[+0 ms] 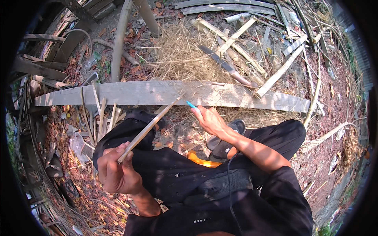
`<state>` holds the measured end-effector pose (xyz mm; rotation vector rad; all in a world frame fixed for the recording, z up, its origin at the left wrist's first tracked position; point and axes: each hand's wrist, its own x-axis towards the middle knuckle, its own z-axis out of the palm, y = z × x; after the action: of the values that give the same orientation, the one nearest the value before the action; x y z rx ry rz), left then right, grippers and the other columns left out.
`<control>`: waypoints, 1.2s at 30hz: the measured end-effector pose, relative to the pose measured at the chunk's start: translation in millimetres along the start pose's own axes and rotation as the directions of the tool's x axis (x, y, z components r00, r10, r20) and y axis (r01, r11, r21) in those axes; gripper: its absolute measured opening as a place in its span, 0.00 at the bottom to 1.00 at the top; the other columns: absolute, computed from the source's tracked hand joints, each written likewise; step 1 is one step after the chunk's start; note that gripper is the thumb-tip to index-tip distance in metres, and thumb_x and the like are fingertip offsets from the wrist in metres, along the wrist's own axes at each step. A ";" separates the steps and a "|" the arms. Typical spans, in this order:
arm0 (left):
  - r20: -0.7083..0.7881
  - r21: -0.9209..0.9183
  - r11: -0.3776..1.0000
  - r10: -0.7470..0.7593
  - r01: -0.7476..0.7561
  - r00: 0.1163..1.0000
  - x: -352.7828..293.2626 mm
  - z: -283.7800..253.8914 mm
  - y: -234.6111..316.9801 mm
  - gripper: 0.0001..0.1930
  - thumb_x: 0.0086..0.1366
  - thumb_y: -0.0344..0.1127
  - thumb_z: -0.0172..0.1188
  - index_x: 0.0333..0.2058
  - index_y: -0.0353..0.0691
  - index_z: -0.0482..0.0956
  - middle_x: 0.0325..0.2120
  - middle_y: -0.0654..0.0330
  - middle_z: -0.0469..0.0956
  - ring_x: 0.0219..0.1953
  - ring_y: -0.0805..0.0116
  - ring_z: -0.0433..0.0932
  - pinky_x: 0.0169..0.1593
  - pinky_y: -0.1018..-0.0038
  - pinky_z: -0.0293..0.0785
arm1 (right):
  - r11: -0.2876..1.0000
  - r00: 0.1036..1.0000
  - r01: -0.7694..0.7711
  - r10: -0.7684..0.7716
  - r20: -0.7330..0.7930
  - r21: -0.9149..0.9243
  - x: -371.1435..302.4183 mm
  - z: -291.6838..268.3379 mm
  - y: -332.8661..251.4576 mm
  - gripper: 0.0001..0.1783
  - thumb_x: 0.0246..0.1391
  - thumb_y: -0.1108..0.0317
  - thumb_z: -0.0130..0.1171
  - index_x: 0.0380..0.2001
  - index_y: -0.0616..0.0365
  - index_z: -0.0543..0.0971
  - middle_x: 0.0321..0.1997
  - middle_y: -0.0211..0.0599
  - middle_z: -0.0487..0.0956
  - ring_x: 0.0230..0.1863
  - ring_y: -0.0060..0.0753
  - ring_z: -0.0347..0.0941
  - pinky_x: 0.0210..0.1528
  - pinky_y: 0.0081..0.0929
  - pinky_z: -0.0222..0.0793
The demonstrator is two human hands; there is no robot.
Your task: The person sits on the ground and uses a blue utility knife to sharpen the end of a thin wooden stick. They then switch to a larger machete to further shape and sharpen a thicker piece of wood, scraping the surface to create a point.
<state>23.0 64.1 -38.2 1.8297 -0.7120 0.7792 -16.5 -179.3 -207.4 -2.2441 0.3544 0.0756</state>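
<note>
Over the legs point(165, 165), a stick point(149, 129) is gripped by the left hand point(119, 170); a blue thing point(191, 105), partly hidden, by the right hand point(212, 121).

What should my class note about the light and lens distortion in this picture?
Head view: sun and shade dapple the plank, the stick and the black trousers; head view: the plank looks bowed by the fisheye lens, and the corners go black; head view: detail softens toward the rim.
</note>
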 end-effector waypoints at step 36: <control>0.086 -0.115 0.993 -0.017 0.027 0.996 3.5 -4.0 0.4 0.07 0.56 0.21 0.65 0.31 0.23 0.77 0.28 0.52 0.76 0.32 0.61 0.78 0.37 0.67 0.84 | 0.981 0.982 0.139 -0.154 0.109 0.137 -63.0 -37.4 -91.9 0.30 0.66 0.48 0.43 0.26 0.65 0.77 0.12 0.56 0.69 0.21 0.62 0.72 0.24 0.51 0.66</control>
<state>24.1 67.3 -34.1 1.7704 -0.7742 0.6354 -53.7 -137.8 -103.9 -2.1198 0.1248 0.1047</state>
